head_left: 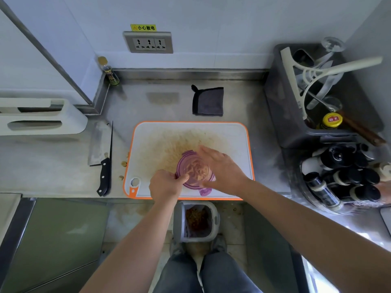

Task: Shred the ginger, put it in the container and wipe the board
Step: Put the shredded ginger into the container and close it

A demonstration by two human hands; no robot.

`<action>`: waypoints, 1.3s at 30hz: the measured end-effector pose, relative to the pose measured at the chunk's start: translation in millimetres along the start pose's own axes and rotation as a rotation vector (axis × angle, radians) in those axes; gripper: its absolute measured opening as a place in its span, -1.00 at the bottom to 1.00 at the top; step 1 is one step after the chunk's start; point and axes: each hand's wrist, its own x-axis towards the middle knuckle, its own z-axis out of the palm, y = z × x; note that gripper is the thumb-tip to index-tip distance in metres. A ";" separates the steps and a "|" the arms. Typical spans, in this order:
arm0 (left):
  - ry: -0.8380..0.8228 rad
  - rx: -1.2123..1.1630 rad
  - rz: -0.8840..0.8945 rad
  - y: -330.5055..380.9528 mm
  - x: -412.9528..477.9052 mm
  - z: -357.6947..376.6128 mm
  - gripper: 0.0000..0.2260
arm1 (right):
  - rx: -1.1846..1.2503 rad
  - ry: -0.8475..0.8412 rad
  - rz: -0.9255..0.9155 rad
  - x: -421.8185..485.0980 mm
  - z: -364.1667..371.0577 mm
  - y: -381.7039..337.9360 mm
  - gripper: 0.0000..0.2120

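Observation:
A round purple container point(193, 173) with its clear lid on stands at the near middle of the white, orange-rimmed cutting board point(148, 134); shredded ginger shows through the lid. My left hand point(166, 183) grips the container's left edge, thumb on the lid. Over the right side of the lid lies my right hand point(222, 168), fingers stretched out. Brown ginger stains cover the board's middle. A folded dark grey cloth point(208, 100) lies on the counter behind the board. The cleaver point(101, 149) rests left of the board.
A few ginger scraps point(123, 163) lie between cleaver and board. A grey utensil bin point(317, 96) and a rack of dark bottles point(342, 176) stand at the right. A small waste bin point(196, 220) sits on the floor below the counter edge. A spice jar point(111, 74) stands in the back left corner.

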 end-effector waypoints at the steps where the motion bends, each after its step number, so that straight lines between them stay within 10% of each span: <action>1: -0.007 -0.002 -0.007 0.1 0.9 0.2 -0.47 | -0.120 -0.067 -0.104 -2.0 0.3 0.7 -0.03; 20: -0.013 -0.061 -0.017 -5.3 7.3 8.3 -0.53 | -0.277 -0.030 -0.048 4.1 27.5 -13.9 -0.08; 31: -0.026 -0.131 -0.023 -6.6 3.3 6.7 -0.56 | 0.229 -0.181 0.176 59.1 0.5 -9.8 -0.55; 39: -0.063 -0.172 -0.020 -10.0 6.8 8.5 -0.58 | 0.054 -0.083 0.266 69.5 23.8 -12.8 -0.63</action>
